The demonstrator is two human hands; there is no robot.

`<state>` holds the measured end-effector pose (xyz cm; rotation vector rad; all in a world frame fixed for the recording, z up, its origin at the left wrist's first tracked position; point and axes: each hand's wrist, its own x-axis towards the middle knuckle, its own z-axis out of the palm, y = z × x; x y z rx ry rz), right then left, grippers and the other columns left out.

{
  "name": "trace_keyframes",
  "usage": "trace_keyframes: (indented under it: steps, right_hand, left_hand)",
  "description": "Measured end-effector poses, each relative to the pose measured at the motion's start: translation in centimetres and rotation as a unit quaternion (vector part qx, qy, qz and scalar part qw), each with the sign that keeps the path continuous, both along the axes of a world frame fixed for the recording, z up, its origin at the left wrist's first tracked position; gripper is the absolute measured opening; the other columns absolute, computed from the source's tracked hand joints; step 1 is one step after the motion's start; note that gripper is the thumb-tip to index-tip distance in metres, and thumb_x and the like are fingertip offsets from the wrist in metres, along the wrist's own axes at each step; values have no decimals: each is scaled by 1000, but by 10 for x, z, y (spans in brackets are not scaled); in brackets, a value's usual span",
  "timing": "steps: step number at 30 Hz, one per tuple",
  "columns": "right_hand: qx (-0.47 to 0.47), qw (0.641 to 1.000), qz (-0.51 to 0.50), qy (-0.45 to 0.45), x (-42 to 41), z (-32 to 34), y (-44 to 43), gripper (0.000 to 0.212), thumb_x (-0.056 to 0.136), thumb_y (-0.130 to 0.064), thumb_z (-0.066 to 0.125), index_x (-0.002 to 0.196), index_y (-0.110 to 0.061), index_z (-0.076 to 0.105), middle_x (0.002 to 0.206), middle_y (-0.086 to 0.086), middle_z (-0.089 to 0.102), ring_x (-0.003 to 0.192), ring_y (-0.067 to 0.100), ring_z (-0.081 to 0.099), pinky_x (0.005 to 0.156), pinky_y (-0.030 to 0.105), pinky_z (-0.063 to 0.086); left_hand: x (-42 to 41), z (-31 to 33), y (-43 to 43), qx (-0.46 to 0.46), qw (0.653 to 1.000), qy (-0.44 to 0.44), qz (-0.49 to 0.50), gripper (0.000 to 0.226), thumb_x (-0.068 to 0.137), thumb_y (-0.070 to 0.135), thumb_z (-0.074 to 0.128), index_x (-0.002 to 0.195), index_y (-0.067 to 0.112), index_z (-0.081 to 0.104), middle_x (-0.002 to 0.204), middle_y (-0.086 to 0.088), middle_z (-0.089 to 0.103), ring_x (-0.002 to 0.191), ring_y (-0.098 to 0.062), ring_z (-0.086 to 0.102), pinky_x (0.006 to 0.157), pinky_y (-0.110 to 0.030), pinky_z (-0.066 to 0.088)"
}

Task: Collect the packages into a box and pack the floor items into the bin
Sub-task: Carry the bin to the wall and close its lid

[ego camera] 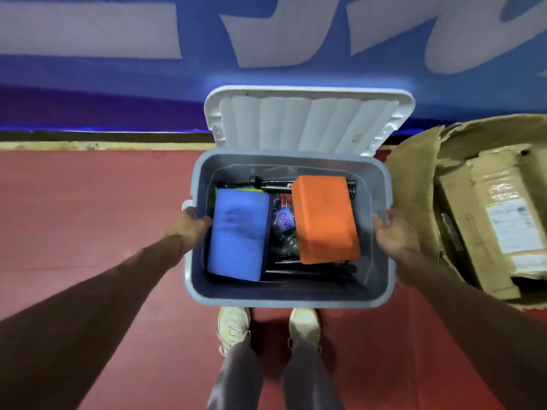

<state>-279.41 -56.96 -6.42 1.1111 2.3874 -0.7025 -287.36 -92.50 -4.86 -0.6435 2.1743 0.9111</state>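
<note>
Fingers (205,221) of my left hand (188,227) curl over the left rim of the bin (284,301) and grip it. On the right rim the fingers (381,218) of my right hand (392,236) hook the edge the same way, palm against the wall, though blur softens them.

Inside, a blue block (236,238) leans along the left wall and an orange block (324,218) lies toward the right, with a bottle (284,224) between them and black rods (275,184) underneath. The white lid (305,119) stands open at the far edge. Just beside the bin's right side sits a torn box (414,184) with packages (497,220) in it.

I judge both collecting steps are about done, and this is the bin being gripped for a carry or a shift. Next I'd want an even two-sided lift, or the lid brought down first.

I cannot tell whether the bin rests on the red floor (88,217) or is raised off it. The rods are mostly buried, the bottle label is only partly legible, and the box is cut off at the right edge.
</note>
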Motion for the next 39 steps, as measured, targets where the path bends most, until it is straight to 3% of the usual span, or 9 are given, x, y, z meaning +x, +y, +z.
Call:
trace_keyframes:
  steps: [8,12,18,24,26,29,33,35,39]
  right_hand:
    - [16,984,151,93,-131,80,-9,46,96,-28,49,135,-5,44,135,18,51,124,34,46,106,41,37]
    - [66,969,221,91,-190,68,-1,52,97,-33,43,143,-10,37,146,11,40,133,31,37,108,44,34]
    - [132,906,383,118,-247,13,17,53,98,-33,41,146,-12,31,149,8,37,139,26,30,116,41,21]
    - [239,860,427,147,-232,-22,13,40,100,-40,32,121,-17,57,113,9,52,101,32,42,83,42,28]
    - [218,871,421,132,-217,-26,15,40,100,-41,31,118,-19,59,112,8,53,100,30,41,83,40,25]
    - [117,920,362,89,-205,-24,19,40,100,-45,27,126,-28,51,120,3,55,114,26,45,105,47,20]
    - [52,936,342,62,-196,-15,11,35,99,-41,35,129,-30,51,123,2,53,120,24,43,110,52,15]
    - [47,934,345,82,-182,-8,8,33,99,-39,40,128,-31,53,120,0,52,117,21,41,106,49,16]
    - [28,935,336,111,-147,14,0,30,97,-39,44,126,-37,51,113,-11,43,116,15,37,107,46,16]
  left_hand:
    - [-127,84,68,-2,980,110,-165,45,92,25,51,134,12,51,127,-14,58,107,-30,59,90,-28,43]
    - [-178,59,103,-31,957,167,-233,48,92,35,49,137,18,47,146,-7,39,121,-30,52,106,-40,38]
    - [-222,-12,138,-115,935,198,-271,51,93,45,42,142,31,38,148,-5,34,137,-27,28,114,-47,22]
    - [-203,-48,134,-209,905,256,-268,42,95,57,31,123,35,52,129,-4,36,124,-27,30,107,-55,23]
    - [-190,-50,136,-228,892,263,-289,42,95,58,29,120,34,54,128,-4,40,123,-26,32,106,-55,24]
    - [-180,-42,137,-225,889,235,-323,43,95,59,26,121,35,51,125,-3,48,124,-26,35,103,-49,24]
    - [-169,-28,121,-235,873,201,-377,40,96,54,33,126,33,48,122,-1,53,121,-27,46,116,-50,7]
    - [-159,-21,109,-225,863,205,-403,38,95,50,41,128,32,48,122,0,53,118,-27,48,116,-46,15]
    - [-135,8,88,-186,839,238,-452,49,91,58,40,128,28,51,117,-1,50,110,-25,43,90,-38,37]
